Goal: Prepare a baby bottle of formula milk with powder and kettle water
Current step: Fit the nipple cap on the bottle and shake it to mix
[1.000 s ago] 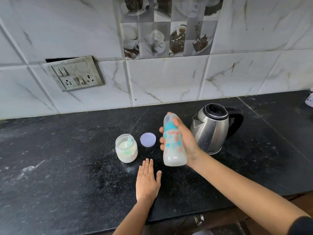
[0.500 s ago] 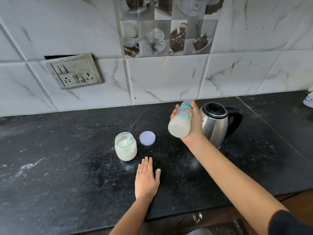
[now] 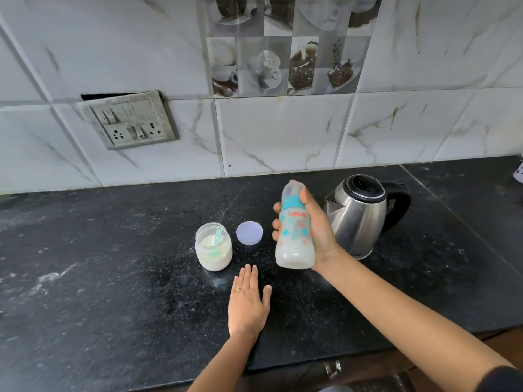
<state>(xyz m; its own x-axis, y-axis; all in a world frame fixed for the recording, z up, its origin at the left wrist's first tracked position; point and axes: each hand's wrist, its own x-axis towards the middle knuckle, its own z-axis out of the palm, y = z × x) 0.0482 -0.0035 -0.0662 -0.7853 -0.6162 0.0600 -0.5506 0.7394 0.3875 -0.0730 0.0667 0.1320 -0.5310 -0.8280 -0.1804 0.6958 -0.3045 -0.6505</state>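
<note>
The right hand [image 3: 314,230] was wrapped round the bottle [image 3: 294,230], thumb up near the teal collar and fingertips showing on the far side, holding it upright and clear of the bench [image 3: 113,278], just in front of the kettle [image 3: 359,216]. The bottle was capped, its teat cover on, and milky liquid filled the lower part of it, clouded and uneven against the printed wall. By my reading the step in hand was mixing: powder and water were both in, the top was closed, and the raised one-handed hold suited shaking.

The left hand [image 3: 249,301] lay flat on the bench, palm down, fingers straight and close together, gripping nothing; it sat near the front edge, just short of the jar [image 3: 213,246]. That jar stood open with powder inside and a pale green scoop [image 3: 218,239] leaning in it. Its lid [image 3: 249,232] lay flat between the jar and the bottle, touching neither. A fine dusting of powder showed on the dark stone around them.

The next move probably called for a firm hold on the bottle until no lumps showed, with the collar tight enough not to leak. After that the jar needed its lid, which the free left hand could reach
</note>
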